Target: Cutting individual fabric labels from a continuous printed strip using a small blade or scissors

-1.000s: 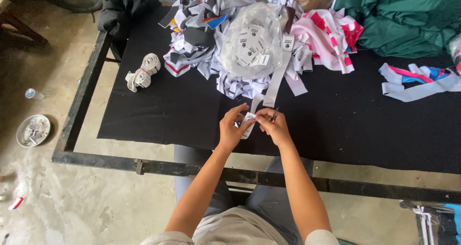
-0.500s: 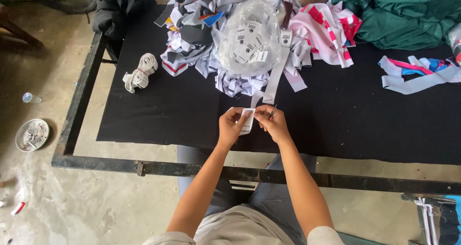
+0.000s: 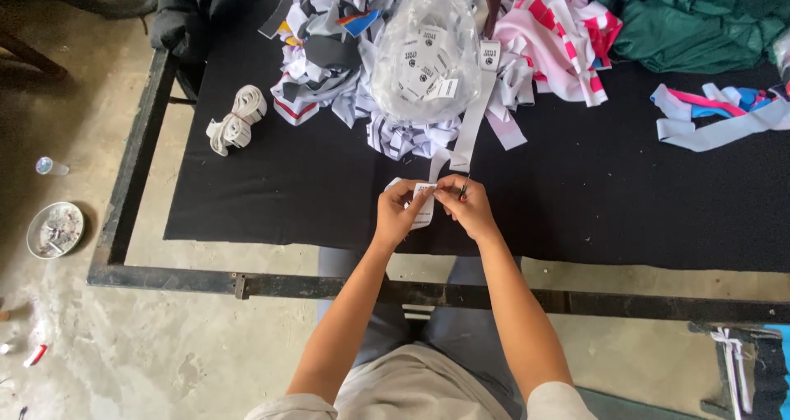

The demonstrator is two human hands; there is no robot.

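While both hands pinch labels, bag holds tags.

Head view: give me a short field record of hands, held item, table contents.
left hand: pinches a small white tag
right hand: pinches the same tag from the other side, with a thin dark tool, kind unclear
strip: grey fabric strip runs from the hands up to the pile
pile: clear bag of white tags on fabric scraps
left of pile: white band bundle
surface: black cloth on table
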